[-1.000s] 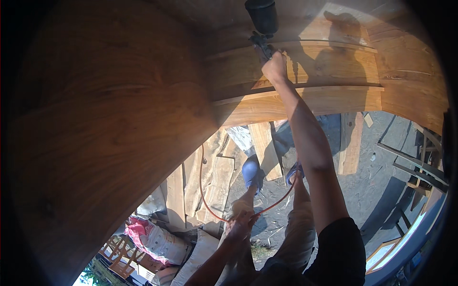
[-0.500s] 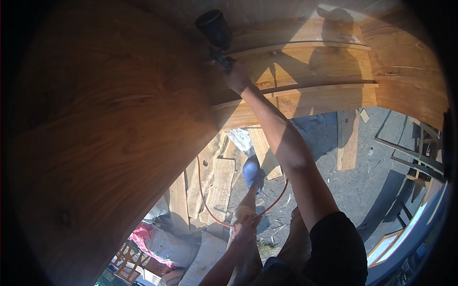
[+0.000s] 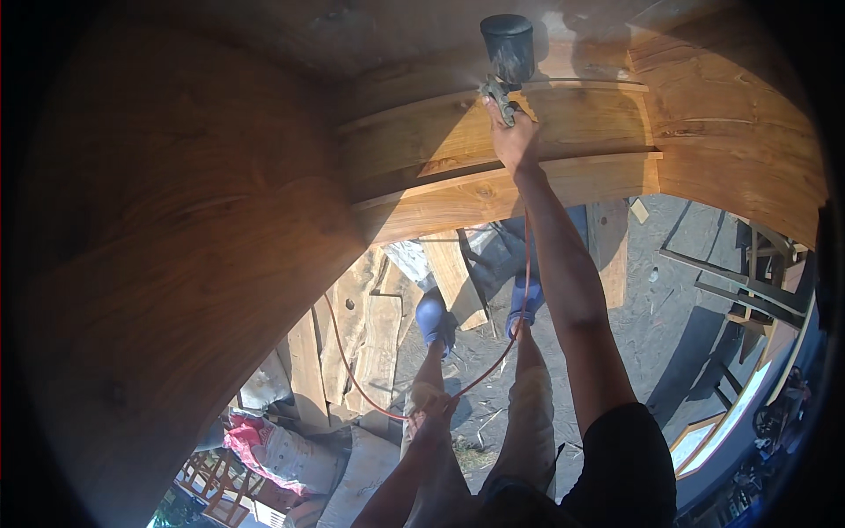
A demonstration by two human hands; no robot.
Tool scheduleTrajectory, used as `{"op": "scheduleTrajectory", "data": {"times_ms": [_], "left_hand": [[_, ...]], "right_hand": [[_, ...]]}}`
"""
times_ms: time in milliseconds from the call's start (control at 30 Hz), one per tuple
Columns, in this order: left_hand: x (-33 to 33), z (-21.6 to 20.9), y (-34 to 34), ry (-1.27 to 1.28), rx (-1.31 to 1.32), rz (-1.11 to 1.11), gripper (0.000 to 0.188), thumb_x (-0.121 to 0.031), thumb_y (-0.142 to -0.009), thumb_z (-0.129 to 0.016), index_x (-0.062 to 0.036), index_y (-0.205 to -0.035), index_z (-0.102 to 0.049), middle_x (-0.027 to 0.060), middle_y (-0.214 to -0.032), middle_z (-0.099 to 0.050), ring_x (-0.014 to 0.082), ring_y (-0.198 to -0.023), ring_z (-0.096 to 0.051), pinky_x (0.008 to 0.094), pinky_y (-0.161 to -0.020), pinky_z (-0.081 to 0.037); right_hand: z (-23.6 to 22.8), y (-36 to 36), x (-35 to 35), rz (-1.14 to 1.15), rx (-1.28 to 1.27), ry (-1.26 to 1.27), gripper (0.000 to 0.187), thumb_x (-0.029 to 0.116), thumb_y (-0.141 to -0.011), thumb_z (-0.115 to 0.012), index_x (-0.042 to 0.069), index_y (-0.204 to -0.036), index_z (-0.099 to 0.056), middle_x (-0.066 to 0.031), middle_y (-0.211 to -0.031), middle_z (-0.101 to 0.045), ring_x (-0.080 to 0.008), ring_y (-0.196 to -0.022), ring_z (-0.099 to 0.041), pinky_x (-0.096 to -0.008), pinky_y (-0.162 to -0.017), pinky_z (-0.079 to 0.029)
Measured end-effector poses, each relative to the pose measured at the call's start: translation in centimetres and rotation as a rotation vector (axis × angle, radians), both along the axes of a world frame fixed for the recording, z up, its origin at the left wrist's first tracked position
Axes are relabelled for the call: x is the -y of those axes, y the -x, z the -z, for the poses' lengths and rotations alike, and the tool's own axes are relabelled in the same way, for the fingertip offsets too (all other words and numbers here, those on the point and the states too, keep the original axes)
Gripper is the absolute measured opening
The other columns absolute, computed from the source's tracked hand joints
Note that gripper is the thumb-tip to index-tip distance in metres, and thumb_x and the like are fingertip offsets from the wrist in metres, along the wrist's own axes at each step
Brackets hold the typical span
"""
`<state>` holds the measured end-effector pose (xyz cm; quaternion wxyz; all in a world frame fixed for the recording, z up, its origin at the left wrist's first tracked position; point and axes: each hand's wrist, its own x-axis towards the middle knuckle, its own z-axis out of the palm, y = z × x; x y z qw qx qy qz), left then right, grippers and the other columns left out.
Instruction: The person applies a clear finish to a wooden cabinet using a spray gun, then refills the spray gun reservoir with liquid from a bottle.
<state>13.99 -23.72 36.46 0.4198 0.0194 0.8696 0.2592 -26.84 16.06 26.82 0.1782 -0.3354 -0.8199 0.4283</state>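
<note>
Sunlit wooden panelling (image 3: 594, 117) faces us; right hand (image 3: 516, 143) grips gravity-feed spray gun (image 3: 510, 63), left hand (image 3: 429, 415) holds hose (image 3: 527, 255); we should sweep evenly.

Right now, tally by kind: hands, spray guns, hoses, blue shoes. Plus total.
Hands: 2 (left hand, right hand)
Spray gun: 1
Red hose: 1
Blue shoes: 2
Total: 6
</note>
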Motion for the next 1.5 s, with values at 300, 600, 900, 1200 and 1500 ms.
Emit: {"op": "scheduleTrajectory", "data": {"times_ms": [300,600,900,1200,1500], "left_hand": [[0.1,5.0,-2.5,-0.005,-0.065,0.101,0.006,-0.019,-0.099,-0.073,-0.0177,-0.105,-0.072,0.0061,-0.097,-0.070,0.0315,-0.083,-0.072,0.0442,-0.068,-0.056],[-3.7,2.5,-0.3,-0.136,-0.059,-0.008,0.016,-0.027,-0.101,-0.072,-0.0129,-0.108,-0.072,0.0117,-0.095,-0.071,0.0332,-0.079,-0.073,0.0483,-0.064,-0.056],[-5.2,3.6,-1.2,-0.044,-0.051,0.087,0.020,-0.035,-0.101,-0.070,-0.0157,-0.104,-0.073,0.0110,-0.096,-0.075,0.0358,-0.080,-0.074,0.0511,-0.067,-0.055],[-7.1,2.9,-2.0,0.043,0.072,0.117,0.024,-0.037,-0.102,-0.068,-0.0145,-0.108,-0.075,0.0103,-0.107,-0.076,0.0352,-0.094,-0.075,0.0495,-0.079,-0.056],[-5.1,5.1,-5.1,-0.033,-0.072,0.228,0.024,-0.043,-0.102,-0.066,-0.0217,-0.110,-0.074,0.0071,-0.103,-0.072,0.0379,-0.091,-0.073,0.0543,-0.077,-0.055]], "right_hand": [[-0.2,-3.5,-12.8,0.180,-0.132,-0.108,0.048,0.050,-0.099,-0.072,0.003,-0.095,-0.076,-0.0247,-0.081,-0.071,-0.0459,-0.084,-0.071,-0.0453,-0.075,-0.056],[0.4,-6.0,-25.0,0.290,0.078,-0.252,0.059,0.061,-0.095,-0.068,0.003,-0.088,-0.071,-0.0270,-0.081,-0.072,-0.0506,-0.088,-0.071,-0.0565,-0.078,-0.056],[-2.6,-7.7,-32.3,0.345,0.369,-0.359,0.061,0.068,-0.096,-0.060,0.013,-0.117,-0.076,-0.0256,-0.104,-0.076,-0.0502,-0.104,-0.070,-0.0571,-0.092,-0.056],[-4.9,-7.3,-34.9,0.194,0.426,-0.266,0.081,0.080,-0.090,-0.057,0.006,-0.117,-0.077,-0.0279,-0.105,-0.075,-0.0479,-0.115,-0.068,-0.0498,-0.101,-0.052],[-6.8,-3.1,-29.9,-0.134,0.406,-0.027,0.068,0.068,-0.089,-0.071,0.003,-0.108,-0.077,-0.0138,-0.078,-0.072,-0.0277,-0.076,-0.073,-0.0411,-0.073,-0.055]]}}
